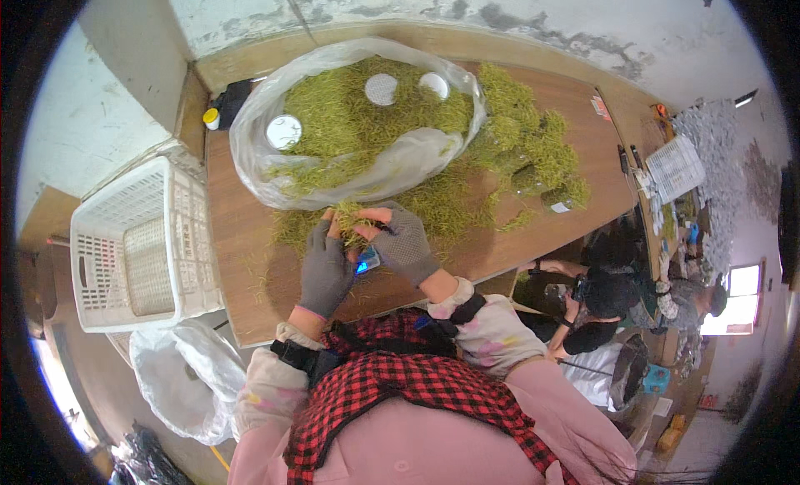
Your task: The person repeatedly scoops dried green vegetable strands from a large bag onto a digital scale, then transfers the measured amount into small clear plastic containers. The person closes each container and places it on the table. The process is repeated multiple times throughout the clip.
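Note:
My left hand point(325, 270) and my right hand point(407, 245), in grey gloves with bare fingertips, meet over the near part of the brown table. Between their fingers is a small tuft of yellow-green dried plant strands point(347, 220), pinched from both sides. Just below it, partly hidden by my hands, a small digital scale point(366, 259) glows blue. Beyond my hands a large clear plastic bag point(247, 156) lies open, filled with a heap of the same strands point(333, 102). Three white round objects point(382, 89) rest on that heap.
Clear containers point(527, 182) stand among more strands on the right of the table point(600, 185). A white plastic crate point(179, 235) sits at left, above a white-lined bin point(179, 377). A yellow-capped jar point(212, 118) is at the far left corner. Other people point(608, 293) work at right.

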Available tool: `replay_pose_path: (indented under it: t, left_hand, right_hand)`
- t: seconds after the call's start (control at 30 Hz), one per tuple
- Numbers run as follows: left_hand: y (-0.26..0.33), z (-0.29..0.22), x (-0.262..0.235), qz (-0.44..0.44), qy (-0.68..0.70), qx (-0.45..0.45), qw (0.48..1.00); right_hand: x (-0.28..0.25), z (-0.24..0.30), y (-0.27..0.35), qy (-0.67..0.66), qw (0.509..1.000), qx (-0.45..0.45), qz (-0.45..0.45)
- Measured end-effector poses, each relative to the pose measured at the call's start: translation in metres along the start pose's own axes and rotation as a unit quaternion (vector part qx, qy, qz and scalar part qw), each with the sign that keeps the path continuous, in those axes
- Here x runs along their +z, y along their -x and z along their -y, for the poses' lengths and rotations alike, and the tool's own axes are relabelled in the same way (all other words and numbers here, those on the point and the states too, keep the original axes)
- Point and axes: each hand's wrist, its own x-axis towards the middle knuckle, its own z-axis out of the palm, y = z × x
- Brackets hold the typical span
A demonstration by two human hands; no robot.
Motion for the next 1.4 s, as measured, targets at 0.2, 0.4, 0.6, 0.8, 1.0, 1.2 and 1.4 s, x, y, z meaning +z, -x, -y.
replay_pose_path:
  t: [0.2, 0.4, 0.6, 0.8, 1.0, 1.2, 1.4]
  left_hand:
    - [0.004, -0.005, -0.014, -0.019, 0.012, -0.013, 1.000]
    - [0.015, 0.007, -0.040, -0.059, 0.058, -0.055, 0.995]
    - [0.055, 0.038, -0.049, -0.065, 0.038, -0.121, 0.990]
    - [0.085, 0.048, -0.050, -0.040, 0.018, -0.154, 0.987]
    - [0.084, 0.036, -0.052, -0.010, -0.007, -0.159, 0.987]
    - [0.056, 0.017, -0.040, 0.010, 0.013, -0.088, 0.996]
    - [0.034, 0.011, -0.024, -0.005, 0.004, -0.030, 1.000]
  right_hand:
    - [-0.051, -0.028, -0.001, -0.044, 0.982, 0.159, -0.097]
    - [-0.114, -0.074, 0.010, 0.220, 0.940, 0.259, -0.004]
    - [-0.092, -0.080, 0.039, 0.182, 0.945, 0.243, 0.122]
    - [-0.061, -0.075, 0.038, 0.218, 0.920, 0.209, 0.250]
    - [-0.047, -0.048, 0.019, 0.163, 0.927, 0.210, 0.264]
    - [-0.031, -0.041, -0.018, 0.124, 0.946, 0.106, 0.281]
    - [-0.020, -0.042, -0.026, 0.123, 0.949, 0.003, 0.291]
